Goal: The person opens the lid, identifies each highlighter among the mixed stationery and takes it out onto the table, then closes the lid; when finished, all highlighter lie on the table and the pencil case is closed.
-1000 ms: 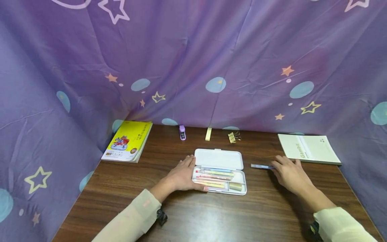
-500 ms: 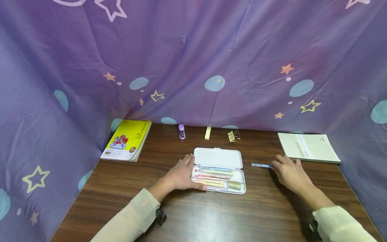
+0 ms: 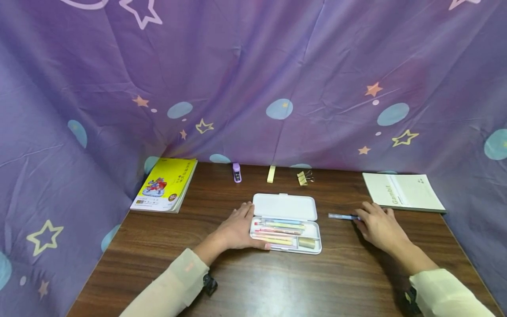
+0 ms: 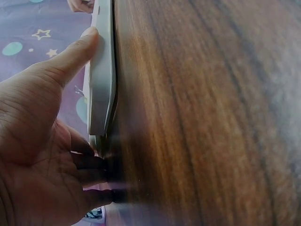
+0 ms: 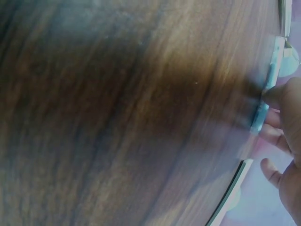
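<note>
An open white pencil case point(image 3: 285, 207) lies mid-table in the head view, its lid folded back. Several pens and pencils point(image 3: 279, 231) lie in its long compartment, with a small gold-coloured item point(image 3: 306, 242) in the corner one. At the case's left end rests my left hand point(image 3: 239, 229), its thumb straight along the front rim; the left wrist view shows its fingers point(image 4: 87, 162) extended to the tabletop. To the right, my right hand point(image 3: 380, 226) pinches one end of a slim light-blue pen point(image 3: 338, 216) lying on the table. My fingers hide that end.
Along the back stand a purple stapler point(image 3: 236, 173), a pale yellow bar point(image 3: 271, 174) and gold binder clips point(image 3: 304, 178). A yellow book point(image 3: 168, 182) lies back left, and a pale notebook point(image 3: 408, 191) sits just behind my right hand. A purple curtain point(image 3: 237, 88) encloses the table.
The head view has shifted slightly. Both hands, the pencil case and the pen keep their places on the table.
</note>
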A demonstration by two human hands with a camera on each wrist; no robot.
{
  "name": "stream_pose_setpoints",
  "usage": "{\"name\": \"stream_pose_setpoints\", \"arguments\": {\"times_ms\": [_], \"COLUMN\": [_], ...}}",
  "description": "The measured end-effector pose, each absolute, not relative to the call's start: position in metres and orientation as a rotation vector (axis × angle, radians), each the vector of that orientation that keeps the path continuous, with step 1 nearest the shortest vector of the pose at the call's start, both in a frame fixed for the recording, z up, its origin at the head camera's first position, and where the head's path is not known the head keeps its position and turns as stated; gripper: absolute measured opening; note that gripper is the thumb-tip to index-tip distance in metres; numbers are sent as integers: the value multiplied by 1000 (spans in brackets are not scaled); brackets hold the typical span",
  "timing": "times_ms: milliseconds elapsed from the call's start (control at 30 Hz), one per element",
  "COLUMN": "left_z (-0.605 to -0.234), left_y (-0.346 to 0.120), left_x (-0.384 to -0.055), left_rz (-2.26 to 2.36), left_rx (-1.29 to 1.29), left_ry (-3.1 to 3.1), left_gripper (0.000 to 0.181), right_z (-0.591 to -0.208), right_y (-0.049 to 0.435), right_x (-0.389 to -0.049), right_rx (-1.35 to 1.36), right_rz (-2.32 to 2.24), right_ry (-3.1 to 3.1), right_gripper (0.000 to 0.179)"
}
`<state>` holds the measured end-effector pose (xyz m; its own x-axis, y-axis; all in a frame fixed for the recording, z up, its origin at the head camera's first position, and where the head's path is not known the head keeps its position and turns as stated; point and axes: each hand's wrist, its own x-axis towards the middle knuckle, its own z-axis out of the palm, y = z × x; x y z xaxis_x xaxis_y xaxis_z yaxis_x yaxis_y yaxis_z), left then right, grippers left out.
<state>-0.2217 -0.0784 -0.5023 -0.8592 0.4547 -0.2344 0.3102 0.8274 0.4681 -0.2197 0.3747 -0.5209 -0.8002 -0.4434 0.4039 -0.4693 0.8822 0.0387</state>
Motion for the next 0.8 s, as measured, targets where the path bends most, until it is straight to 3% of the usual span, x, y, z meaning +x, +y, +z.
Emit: {"name": "stream_pose_setpoints", "arguments": {"times_ms": [800], "left_z": [-504], "left_y": [-78], "left_x": [-222], "left_rz": [581], "left_rx": [592], "left_ry": [2686], "left_gripper": [142], "right_z": [-515], "right_y": [359], "right_x": [-223], "right_rx": [716], "right_rz": [125], "right_ry": [-2596], "right_gripper": [22]}}
